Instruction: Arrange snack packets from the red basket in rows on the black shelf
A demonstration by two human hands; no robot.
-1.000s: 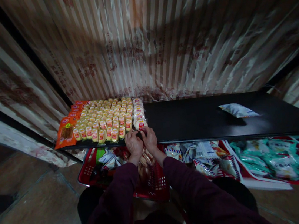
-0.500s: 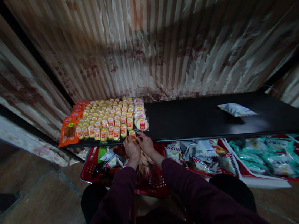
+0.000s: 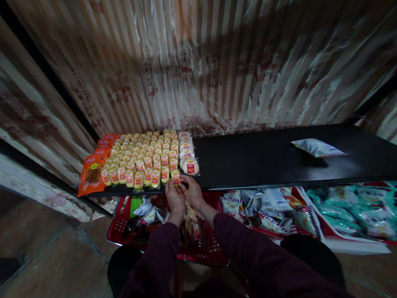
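Edged slightly inward: one yellow cake | two hands pinching it | one pale packet apart

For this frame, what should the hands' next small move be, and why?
Probably settle the small yellow pack squarely, then let go: it stands at the right end of the front row of yellow packs, at the shelf's front edge, with the left hand and right hand both close against it.
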